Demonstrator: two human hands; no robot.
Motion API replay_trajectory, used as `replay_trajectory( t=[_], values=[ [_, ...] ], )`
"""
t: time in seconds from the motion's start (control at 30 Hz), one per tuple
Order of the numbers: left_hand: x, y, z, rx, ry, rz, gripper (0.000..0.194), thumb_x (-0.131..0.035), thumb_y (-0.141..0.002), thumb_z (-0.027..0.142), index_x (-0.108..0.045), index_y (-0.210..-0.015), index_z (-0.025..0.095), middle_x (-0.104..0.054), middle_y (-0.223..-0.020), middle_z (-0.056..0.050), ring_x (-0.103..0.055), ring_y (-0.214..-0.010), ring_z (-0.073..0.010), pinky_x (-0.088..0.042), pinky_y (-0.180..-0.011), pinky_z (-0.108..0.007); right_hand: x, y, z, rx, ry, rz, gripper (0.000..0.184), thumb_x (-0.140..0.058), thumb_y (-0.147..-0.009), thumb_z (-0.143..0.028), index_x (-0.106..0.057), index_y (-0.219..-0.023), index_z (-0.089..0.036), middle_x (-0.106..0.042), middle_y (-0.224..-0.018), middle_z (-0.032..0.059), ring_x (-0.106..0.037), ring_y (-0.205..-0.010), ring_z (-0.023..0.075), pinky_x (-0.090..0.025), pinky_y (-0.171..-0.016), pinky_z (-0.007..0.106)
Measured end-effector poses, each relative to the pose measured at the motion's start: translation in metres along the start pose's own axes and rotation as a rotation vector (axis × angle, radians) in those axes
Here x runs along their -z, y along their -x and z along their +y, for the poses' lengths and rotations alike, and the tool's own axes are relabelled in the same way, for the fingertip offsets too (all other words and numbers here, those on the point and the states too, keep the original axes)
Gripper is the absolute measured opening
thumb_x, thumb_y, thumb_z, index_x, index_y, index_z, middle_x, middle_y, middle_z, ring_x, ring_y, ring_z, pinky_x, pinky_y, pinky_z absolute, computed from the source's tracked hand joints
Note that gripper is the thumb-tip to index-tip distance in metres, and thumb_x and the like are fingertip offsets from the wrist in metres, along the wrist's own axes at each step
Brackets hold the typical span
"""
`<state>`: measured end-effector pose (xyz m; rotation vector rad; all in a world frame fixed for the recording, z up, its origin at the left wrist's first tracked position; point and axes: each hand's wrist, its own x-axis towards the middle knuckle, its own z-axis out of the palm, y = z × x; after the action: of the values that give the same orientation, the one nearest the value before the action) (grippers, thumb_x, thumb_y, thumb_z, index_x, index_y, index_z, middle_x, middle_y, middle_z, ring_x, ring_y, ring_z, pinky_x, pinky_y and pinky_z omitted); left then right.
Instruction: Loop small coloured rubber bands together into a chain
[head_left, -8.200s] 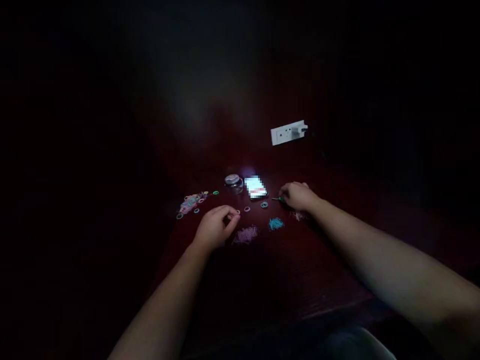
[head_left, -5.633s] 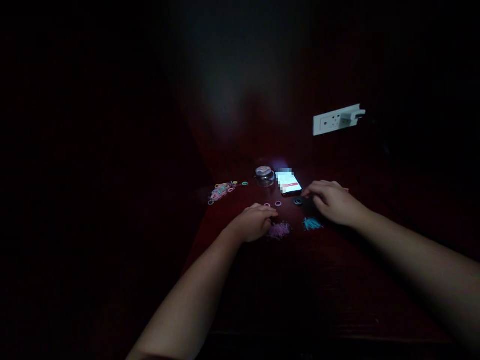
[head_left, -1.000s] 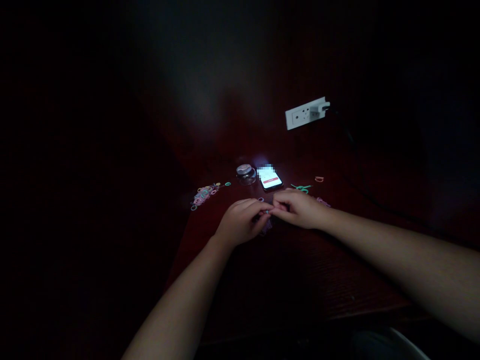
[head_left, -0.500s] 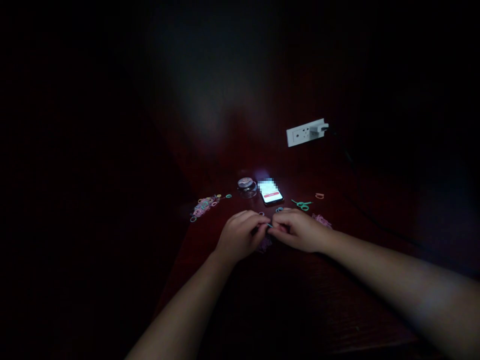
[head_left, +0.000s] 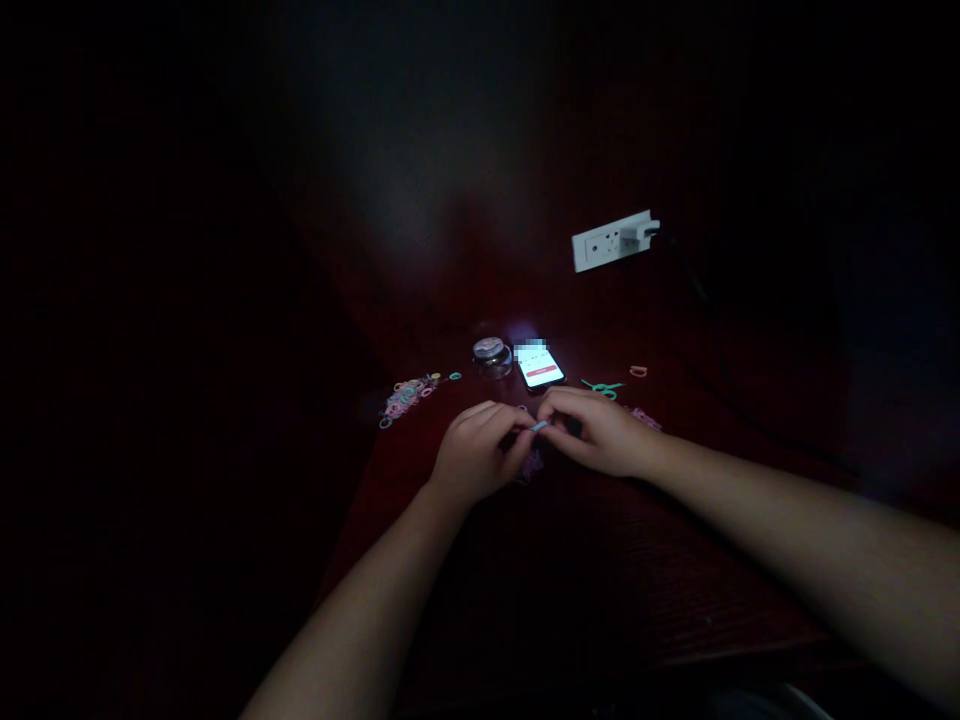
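"Table [head_left: 592,570], dark red in the gloom, and two hands over it! Left hand [head_left: 480,455] on the near side of the phone [head_left: 541,372], toward its left; right hand [head_left: 592,432] near side too, toward its right."

"Phone's lit! Well left of it, a heap of coloured loops [head_left: 409,398]; just left, a lidded jar [head_left: 492,360]; just right, a green tool [head_left: 603,391]."

"Smallest of all: a blue band [head_left: 540,426], near side of the phone, between the hands!"

"And the fingers?"

"Both sets pinched together, barely parted, one at each end of it!"

"It'll handle featherlight, I'd say: soft, springy, easily flicked away."

"So grip both ends, fingertips only!"
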<state>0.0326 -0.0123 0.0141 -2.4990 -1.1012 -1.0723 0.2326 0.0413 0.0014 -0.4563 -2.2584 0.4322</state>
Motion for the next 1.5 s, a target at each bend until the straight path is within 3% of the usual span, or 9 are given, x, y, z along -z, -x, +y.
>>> replay_trajectory(
  t=[0.53,0.97,1.1,1.5],
  values=[
    [0.0028,-0.0007,0.0019,-0.067,0.028,-0.100,0.016,-0.052,-0.094,0.022,-0.065,-0.103,0.020,-0.072,-0.094,-0.002,-0.066,-0.085,-0.0152,-0.052,-0.080,-0.032,-0.0002,-0.0011,-0.0003,-0.093,0.027,0.038,0.011,-0.057,-0.081,-0.018,-0.052,-0.072,-0.018,-0.053,-0.062,-0.0021,-0.048,-0.057,0.0111,-0.034,-0.055,0.023],
    [-0.0004,-0.0015,0.0006,-0.032,-0.023,-0.028,0.009,-0.057,-0.090,0.020,-0.065,-0.094,0.020,-0.073,-0.089,0.000,-0.068,-0.079,-0.0146,-0.053,-0.074,-0.028,-0.0004,0.0002,0.0006,-0.085,-0.044,-0.084,0.016,-0.062,-0.083,-0.028,-0.052,-0.074,-0.019,-0.052,-0.063,-0.0034,-0.047,-0.055,0.0096,-0.034,-0.053,0.022],
    [-0.0010,-0.0013,0.0013,-0.001,-0.026,-0.011,0.008,-0.058,-0.089,0.020,-0.064,-0.093,0.021,-0.072,-0.086,0.000,-0.067,-0.077,-0.0144,-0.052,-0.072,-0.027,0.0014,0.0009,-0.0013,-0.111,-0.095,-0.063,0.011,-0.059,-0.086,-0.028,-0.054,-0.086,-0.019,-0.055,-0.067,-0.0025,-0.049,-0.056,0.0102,-0.036,-0.052,0.022],
    [0.0001,-0.0005,0.0028,0.062,0.039,-0.048,0.005,-0.055,-0.087,0.021,-0.059,-0.088,0.019,-0.067,-0.079,-0.001,-0.063,-0.072,-0.0152,-0.050,-0.067,-0.029,-0.0003,0.0007,-0.0012,-0.102,-0.086,0.016,0.018,-0.059,-0.088,-0.030,-0.054,-0.076,-0.019,-0.052,-0.061,-0.0030,-0.047,-0.056,0.0107,-0.037,-0.054,0.023]
  ],
)
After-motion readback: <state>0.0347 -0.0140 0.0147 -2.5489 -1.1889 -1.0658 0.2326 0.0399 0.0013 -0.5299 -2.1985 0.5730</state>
